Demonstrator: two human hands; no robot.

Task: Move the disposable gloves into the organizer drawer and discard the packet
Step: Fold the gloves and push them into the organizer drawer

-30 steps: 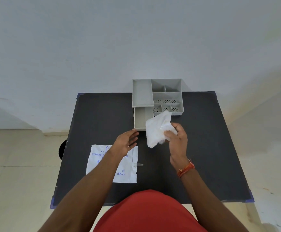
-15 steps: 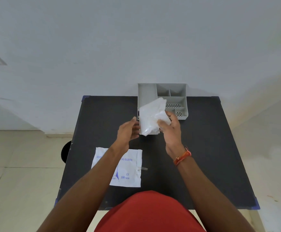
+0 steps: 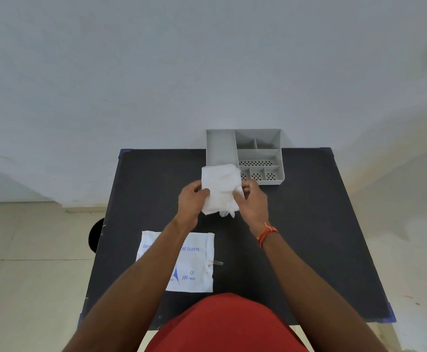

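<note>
Nearest the person, the emptied packet lies flat on the worktop, while beyond it the left hand has joined the right hand, both now pinching the gloves just before the organizer, seemingly ready for the drawer.
</note>
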